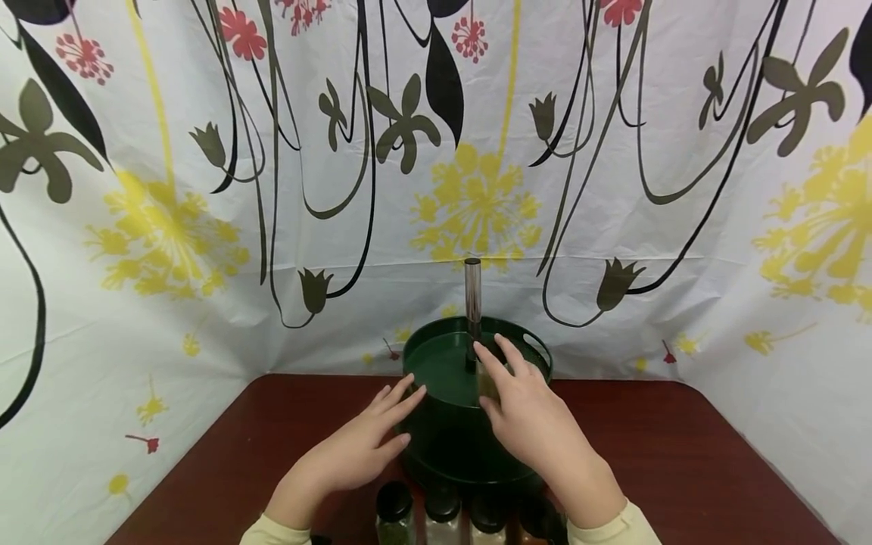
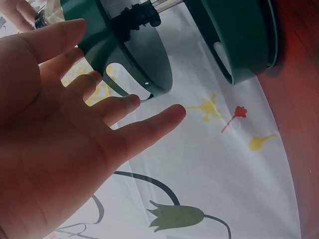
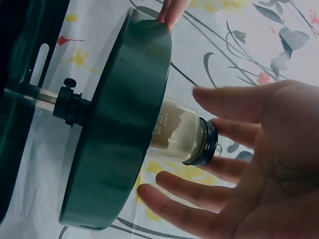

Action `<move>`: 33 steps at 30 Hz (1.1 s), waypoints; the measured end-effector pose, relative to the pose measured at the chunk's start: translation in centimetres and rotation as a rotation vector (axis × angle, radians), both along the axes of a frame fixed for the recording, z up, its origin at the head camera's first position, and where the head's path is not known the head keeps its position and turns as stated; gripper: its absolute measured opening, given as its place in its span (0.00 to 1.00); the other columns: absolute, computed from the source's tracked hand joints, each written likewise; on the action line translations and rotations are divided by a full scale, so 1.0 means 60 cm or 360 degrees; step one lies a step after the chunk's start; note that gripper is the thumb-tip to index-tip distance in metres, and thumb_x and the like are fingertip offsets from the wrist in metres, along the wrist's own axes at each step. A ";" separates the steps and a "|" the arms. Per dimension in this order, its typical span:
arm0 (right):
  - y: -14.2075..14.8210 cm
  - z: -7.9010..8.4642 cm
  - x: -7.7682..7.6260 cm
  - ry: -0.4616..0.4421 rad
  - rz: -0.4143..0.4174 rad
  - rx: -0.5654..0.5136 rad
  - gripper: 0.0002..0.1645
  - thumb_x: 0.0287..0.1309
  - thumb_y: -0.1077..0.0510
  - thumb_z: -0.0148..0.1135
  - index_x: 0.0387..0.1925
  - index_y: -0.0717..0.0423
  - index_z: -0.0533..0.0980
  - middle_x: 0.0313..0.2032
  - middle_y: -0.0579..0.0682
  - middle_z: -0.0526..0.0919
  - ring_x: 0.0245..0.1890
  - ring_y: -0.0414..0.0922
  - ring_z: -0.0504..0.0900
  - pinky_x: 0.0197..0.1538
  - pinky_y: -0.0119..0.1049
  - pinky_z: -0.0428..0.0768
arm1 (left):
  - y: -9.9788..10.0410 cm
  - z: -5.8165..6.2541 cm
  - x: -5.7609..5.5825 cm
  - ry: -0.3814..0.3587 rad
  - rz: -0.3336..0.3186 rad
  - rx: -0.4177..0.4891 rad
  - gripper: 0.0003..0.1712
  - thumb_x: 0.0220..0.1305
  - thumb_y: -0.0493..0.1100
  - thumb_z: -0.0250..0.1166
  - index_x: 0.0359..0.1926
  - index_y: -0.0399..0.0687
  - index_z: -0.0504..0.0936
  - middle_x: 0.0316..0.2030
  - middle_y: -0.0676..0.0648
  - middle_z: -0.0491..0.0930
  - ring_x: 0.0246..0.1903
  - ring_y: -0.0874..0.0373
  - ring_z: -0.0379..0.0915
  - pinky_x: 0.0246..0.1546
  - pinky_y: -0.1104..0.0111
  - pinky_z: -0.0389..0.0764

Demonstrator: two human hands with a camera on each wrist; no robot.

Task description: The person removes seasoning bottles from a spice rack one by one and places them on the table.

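A dark green two-tier round tray stand (image 1: 439,359) stands on the table, with a metal pole (image 1: 473,295) through its middle. In the upper tier stands a glass spice jar (image 3: 174,130) with a black lid and pale contents. My right hand (image 1: 538,416) is spread around the jar's lid end, thumb and fingers apart and not curled round it. My left hand (image 1: 361,446) has its fingers extended, fingertips right at the near left rim of the upper tier. The lower tier (image 2: 241,37) shows beneath in the left wrist view.
Several black-lidded spice jars (image 1: 395,509) stand in a row at the table's near edge, in front of the stand. The dark red table (image 1: 654,462) extends to both sides. A white floral curtain (image 1: 293,227) hangs behind and along the sides.
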State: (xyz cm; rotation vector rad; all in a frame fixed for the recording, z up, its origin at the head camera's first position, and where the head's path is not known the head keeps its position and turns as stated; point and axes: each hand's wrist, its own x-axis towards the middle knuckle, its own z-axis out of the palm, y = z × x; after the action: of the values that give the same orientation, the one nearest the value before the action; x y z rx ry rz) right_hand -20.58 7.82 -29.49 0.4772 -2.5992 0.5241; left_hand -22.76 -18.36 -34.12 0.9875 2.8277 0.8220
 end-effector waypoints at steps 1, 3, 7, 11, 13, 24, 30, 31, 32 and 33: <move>0.000 -0.001 -0.001 0.0027 -0.0002 -0.0020 0.38 0.59 0.55 0.66 0.70 0.45 0.63 0.69 0.55 0.58 0.57 0.60 0.70 0.29 0.40 0.78 | 0.000 0.000 0.000 -0.0006 -0.0005 0.0003 0.36 0.74 0.54 0.51 0.75 0.73 0.43 0.75 0.59 0.32 0.72 0.50 0.27 0.64 0.41 0.56; 0.002 -0.001 -0.004 0.0098 0.0005 -0.0072 0.32 0.60 0.57 0.65 0.65 0.48 0.68 0.65 0.56 0.62 0.52 0.59 0.73 0.35 0.44 0.80 | 0.000 0.001 0.000 -0.0014 -0.0008 0.0006 0.36 0.74 0.55 0.51 0.75 0.73 0.43 0.75 0.60 0.32 0.72 0.50 0.27 0.64 0.41 0.56; 0.004 -0.001 -0.008 0.0188 0.0029 -0.0140 0.23 0.62 0.59 0.63 0.58 0.51 0.72 0.56 0.54 0.65 0.43 0.54 0.74 0.39 0.44 0.79 | -0.001 0.003 0.001 -0.0026 -0.0018 0.0012 0.36 0.74 0.55 0.51 0.75 0.73 0.43 0.75 0.60 0.31 0.72 0.51 0.26 0.64 0.41 0.55; 0.005 0.001 -0.009 0.0213 0.0033 -0.0120 0.24 0.64 0.59 0.61 0.61 0.52 0.71 0.54 0.54 0.65 0.38 0.50 0.73 0.33 0.39 0.76 | 0.000 0.005 0.003 -0.0033 -0.0012 0.0012 0.37 0.74 0.55 0.51 0.75 0.73 0.43 0.75 0.59 0.31 0.72 0.50 0.27 0.64 0.41 0.54; 0.005 0.001 -0.008 0.0216 0.0012 -0.0096 0.26 0.64 0.59 0.61 0.63 0.51 0.71 0.54 0.54 0.65 0.38 0.51 0.72 0.32 0.38 0.75 | 0.001 0.005 0.003 -0.0038 -0.0014 0.0013 0.37 0.74 0.55 0.51 0.76 0.72 0.43 0.75 0.59 0.31 0.72 0.50 0.27 0.64 0.40 0.54; 0.004 0.007 0.006 0.0220 -0.0056 -0.0038 0.21 0.63 0.61 0.61 0.58 0.51 0.74 0.54 0.55 0.70 0.44 0.56 0.69 0.36 0.43 0.78 | 0.002 0.006 0.002 -0.0057 -0.0018 0.0018 0.37 0.74 0.55 0.51 0.76 0.73 0.42 0.75 0.58 0.31 0.72 0.50 0.28 0.64 0.41 0.55; 0.008 0.015 0.014 0.0237 -0.0011 -0.0105 0.24 0.59 0.62 0.64 0.57 0.50 0.75 0.51 0.52 0.70 0.44 0.55 0.70 0.38 0.44 0.77 | -0.001 0.005 0.002 -0.0078 -0.0018 0.0039 0.37 0.73 0.55 0.51 0.76 0.73 0.43 0.75 0.60 0.31 0.72 0.51 0.28 0.65 0.41 0.54; 0.008 0.017 0.015 0.0250 0.0008 -0.0114 0.25 0.59 0.63 0.64 0.58 0.49 0.74 0.51 0.52 0.69 0.43 0.54 0.70 0.37 0.43 0.77 | -0.001 0.004 0.002 -0.0077 -0.0015 0.0038 0.37 0.73 0.55 0.51 0.76 0.73 0.43 0.75 0.60 0.31 0.72 0.51 0.28 0.65 0.41 0.54; 0.008 0.020 0.016 0.0267 0.0028 -0.0119 0.26 0.59 0.63 0.64 0.59 0.49 0.74 0.50 0.52 0.69 0.41 0.53 0.70 0.37 0.42 0.76 | -0.002 0.005 0.003 -0.0072 -0.0009 0.0036 0.37 0.73 0.56 0.51 0.76 0.73 0.43 0.75 0.60 0.31 0.72 0.51 0.28 0.64 0.41 0.55; 0.008 0.022 0.017 0.0282 0.0047 -0.0125 0.27 0.59 0.64 0.64 0.60 0.49 0.74 0.50 0.52 0.69 0.40 0.52 0.70 0.36 0.41 0.76 | -0.002 0.005 0.002 -0.0064 -0.0002 0.0035 0.37 0.73 0.56 0.51 0.75 0.73 0.43 0.75 0.60 0.31 0.72 0.52 0.29 0.64 0.41 0.55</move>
State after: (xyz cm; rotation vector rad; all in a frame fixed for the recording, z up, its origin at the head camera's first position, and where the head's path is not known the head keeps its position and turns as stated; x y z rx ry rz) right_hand -19.53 8.32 -28.16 0.5129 -2.3967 0.5647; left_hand -22.62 -18.49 -33.82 0.9642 2.7898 0.8645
